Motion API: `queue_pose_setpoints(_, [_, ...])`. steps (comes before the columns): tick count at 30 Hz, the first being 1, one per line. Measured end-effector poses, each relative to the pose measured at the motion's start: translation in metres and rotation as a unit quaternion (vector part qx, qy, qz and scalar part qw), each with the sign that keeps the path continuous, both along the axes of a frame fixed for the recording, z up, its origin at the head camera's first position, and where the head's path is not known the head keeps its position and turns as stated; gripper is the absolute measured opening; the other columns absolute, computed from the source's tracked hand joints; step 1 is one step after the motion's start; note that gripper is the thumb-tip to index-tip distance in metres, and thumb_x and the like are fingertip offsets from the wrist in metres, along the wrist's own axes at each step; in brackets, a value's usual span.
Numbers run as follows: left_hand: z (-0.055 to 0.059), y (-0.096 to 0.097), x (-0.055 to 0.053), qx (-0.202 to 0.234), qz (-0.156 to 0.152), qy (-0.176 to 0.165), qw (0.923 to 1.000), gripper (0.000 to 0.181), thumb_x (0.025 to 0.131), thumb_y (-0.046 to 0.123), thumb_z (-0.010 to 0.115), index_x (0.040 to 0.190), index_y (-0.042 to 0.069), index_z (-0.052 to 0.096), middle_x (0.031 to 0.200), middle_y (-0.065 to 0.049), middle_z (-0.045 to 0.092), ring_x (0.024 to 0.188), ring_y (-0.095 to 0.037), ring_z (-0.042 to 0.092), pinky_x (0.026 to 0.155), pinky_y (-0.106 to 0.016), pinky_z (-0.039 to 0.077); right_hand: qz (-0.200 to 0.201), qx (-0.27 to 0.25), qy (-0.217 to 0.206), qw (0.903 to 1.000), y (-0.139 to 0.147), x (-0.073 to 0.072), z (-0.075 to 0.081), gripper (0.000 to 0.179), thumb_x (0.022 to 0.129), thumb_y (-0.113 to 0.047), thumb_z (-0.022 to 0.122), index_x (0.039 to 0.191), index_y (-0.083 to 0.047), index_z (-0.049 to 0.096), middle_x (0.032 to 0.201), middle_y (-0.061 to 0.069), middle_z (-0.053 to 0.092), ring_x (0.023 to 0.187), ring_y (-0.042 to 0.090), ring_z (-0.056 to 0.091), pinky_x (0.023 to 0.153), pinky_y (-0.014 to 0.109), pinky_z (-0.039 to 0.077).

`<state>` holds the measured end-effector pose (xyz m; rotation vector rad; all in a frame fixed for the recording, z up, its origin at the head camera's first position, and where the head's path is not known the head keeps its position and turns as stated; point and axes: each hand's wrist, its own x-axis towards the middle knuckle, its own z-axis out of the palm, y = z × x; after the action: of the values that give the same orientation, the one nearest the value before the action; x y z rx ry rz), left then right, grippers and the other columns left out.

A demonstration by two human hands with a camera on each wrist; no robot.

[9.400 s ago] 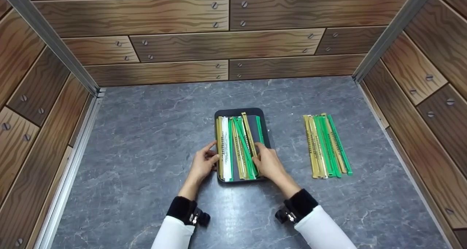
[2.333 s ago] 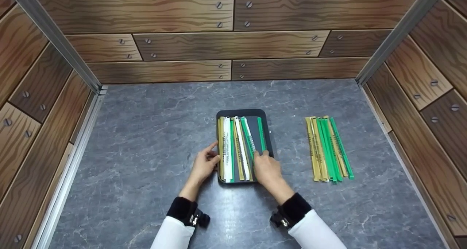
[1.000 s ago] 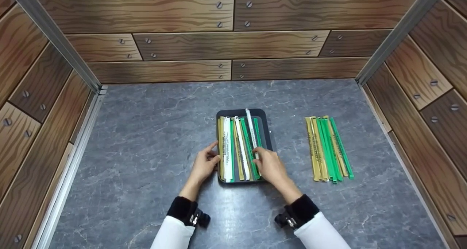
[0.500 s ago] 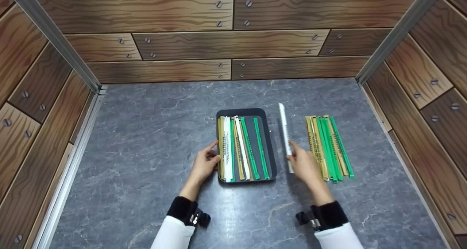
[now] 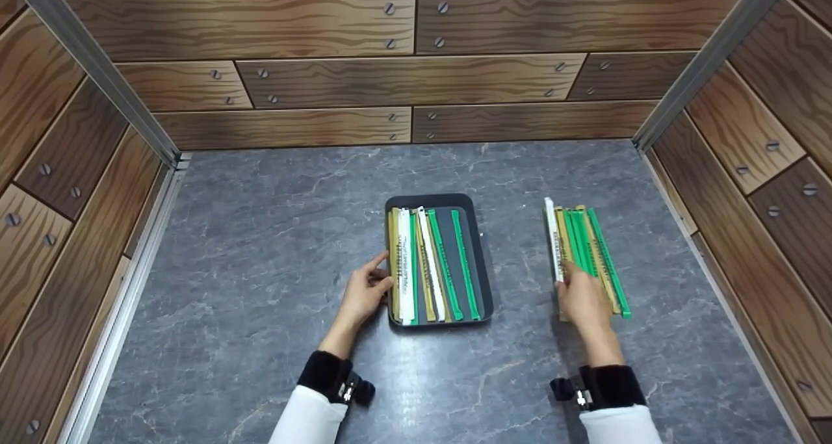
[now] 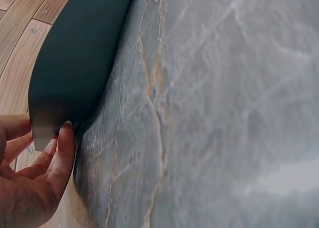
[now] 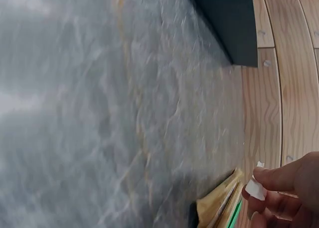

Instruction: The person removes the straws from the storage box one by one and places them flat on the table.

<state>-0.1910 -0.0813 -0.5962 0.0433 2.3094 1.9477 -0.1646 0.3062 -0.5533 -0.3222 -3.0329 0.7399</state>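
Note:
My left hand pinches the left wall of a black tray, thumb at the rim. The left wrist view shows these fingers on the tray's dark outer side. Inside the tray lie gold, white and green wrapped straws, a green straw apart on the right. Between thumb and fingers my right hand pinches a white wrapped straw, above the left edge of a row of gold and green straws. In the right wrist view the white straw's end sticks out of the grip.
Grey marbled tabletop separates the tray from the side walls. Wood-patterned panels enclose the table at the back and both sides. A strip of tabletop lies between the tray and the straw row.
My right hand has lifted the white straw out of the tray and carried it right, to the straw row. Earlier it handled straws inside the tray. The left hand has stayed on the tray.

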Motion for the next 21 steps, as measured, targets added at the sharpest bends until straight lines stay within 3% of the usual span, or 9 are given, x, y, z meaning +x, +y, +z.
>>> queue_pose_setpoints(8, [-0.003, 0.000, 0.000, 0.000, 0.001, 0.000, 1.0000, 0.055, 0.091, -0.005, 0.062, 0.143, -0.001, 0.047, 0.099, -0.021, 0.063, 0.078, -0.025, 0.065, 0.060, -0.035, 0.060, -0.027, 0.018, -0.014, 0.9994, 0.010, 0.000, -0.007, 0.042, 0.094, -0.011, 0.056, 0.136, -0.001, 0.055, 0.112, 0.026, 0.065, 0.086, 0.045, 0.064, 0.058, 0.054, 0.052])
queue_pose_setpoints(14, [-0.005, -0.001, 0.001, 0.013, -0.006, 0.010, 0.9999, 0.054, 0.093, -0.002, 0.061, 0.144, -0.002, 0.045, 0.102, -0.024, 0.063, 0.083, -0.030, 0.065, 0.060, -0.040, 0.060, -0.048, 0.011, 0.036, 0.9981, 0.002, 0.001, -0.008, 0.041, 0.093, -0.013, 0.060, 0.132, 0.000, 0.058, 0.119, 0.028, 0.054, 0.098, 0.047, 0.057, 0.069, 0.059, 0.051])
queue_pose_setpoints(21, [-0.003, 0.000, 0.005, -0.004, -0.004, -0.008, 0.9999, 0.052, 0.097, 0.004, 0.059, 0.148, 0.005, 0.044, 0.103, -0.019, 0.062, 0.082, -0.024, 0.063, 0.058, -0.034, 0.060, 0.016, -0.041, 0.073, 0.9964, -0.031, -0.001, -0.001, 0.043, 0.091, -0.009, 0.064, 0.132, 0.002, 0.056, 0.118, 0.026, 0.053, 0.092, 0.037, 0.061, 0.068, 0.048, 0.055])
